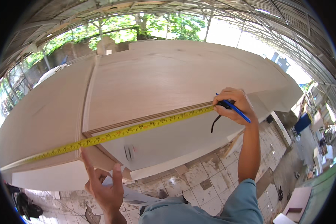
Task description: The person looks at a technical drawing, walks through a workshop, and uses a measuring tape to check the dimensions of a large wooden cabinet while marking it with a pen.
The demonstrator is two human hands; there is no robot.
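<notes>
A yellow tape measure [138, 128] stretches from the far left across pale plywood panels, along the front edge of the large panel [160, 82]. My right hand [233, 102] is closed around its dark case at the blade's right end. A blue pen [238, 112] lies across that same hand, and a black strap [214, 124] dangles beneath it. My left hand [108, 188] has its index finger stretched up to the blade's lower edge, near the joint between two panels. Its thumb stands apart; a pale patch shows between thumb and fingers, and I cannot tell what it is.
Below the panel edge is a white surface [168, 142] with a small dark-and-white mark. The tiled floor [212, 170] is stained and broken in places. Black items [30, 207] lie at lower left. Boards and clutter [317, 149] line the right side, under a metal-framed roof.
</notes>
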